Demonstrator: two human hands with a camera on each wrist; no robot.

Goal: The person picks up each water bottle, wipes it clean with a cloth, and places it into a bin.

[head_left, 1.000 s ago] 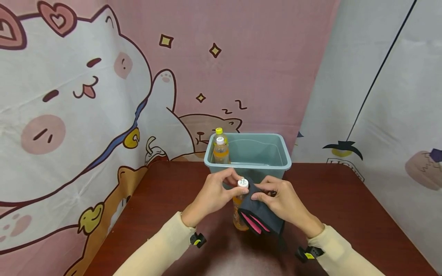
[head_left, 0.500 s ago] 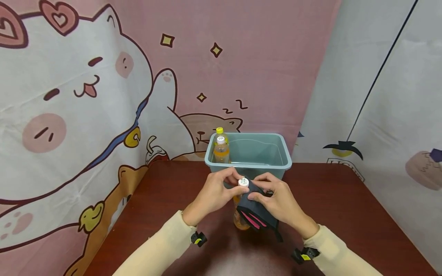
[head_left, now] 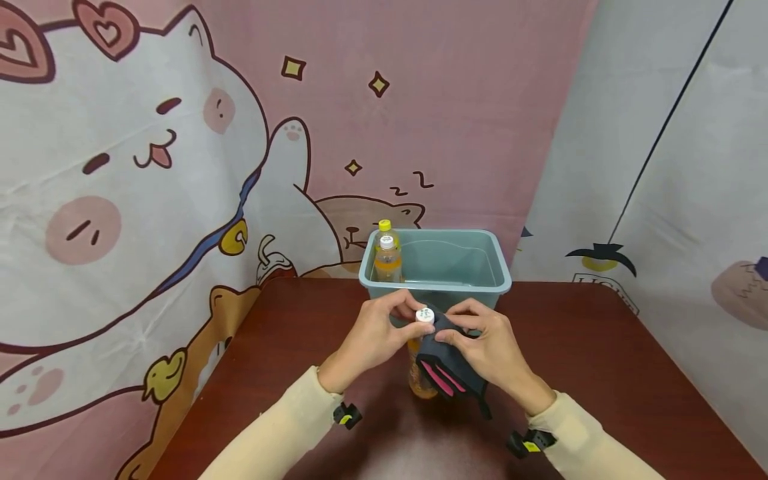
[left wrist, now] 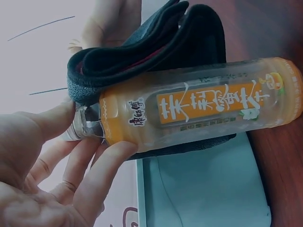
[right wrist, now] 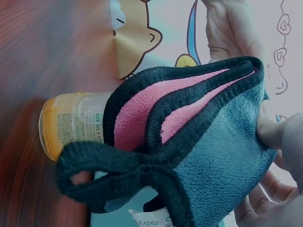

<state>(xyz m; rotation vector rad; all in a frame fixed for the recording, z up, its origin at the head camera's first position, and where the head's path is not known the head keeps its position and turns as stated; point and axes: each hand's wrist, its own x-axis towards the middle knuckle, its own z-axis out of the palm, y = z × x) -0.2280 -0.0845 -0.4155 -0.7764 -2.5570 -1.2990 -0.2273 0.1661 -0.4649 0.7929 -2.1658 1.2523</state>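
An orange-labelled drink bottle [head_left: 423,385] with a white cap stands upright between both hands. My left hand [head_left: 379,332] pinches it around the cap and neck with thumb and fingers. A folded grey cloth [head_left: 455,363], black-edged and pink inside, is wrapped against the bottle's upper right side. My right hand [head_left: 497,350] grips that cloth between thumb and fingers. In the left wrist view the bottle's label [left wrist: 213,101] faces the camera. A black hanging loop [right wrist: 94,165] and a white tag [right wrist: 150,218] show on the cloth in the right wrist view.
A blue-grey plastic bin [head_left: 504,283] stands at the back of the dark red table [head_left: 288,313]. Inside its left end are two bottles, one with a yellow cap [head_left: 385,225] and one with a white cap [head_left: 387,242]. A cartoon-printed curtain [head_left: 468,100] hangs behind.
My right hand and the cloth have shifted slightly toward the bottle, and the cloth's loop now hangs lower right. The left hand keeps its hold on the cap. The head view has drifted slightly.
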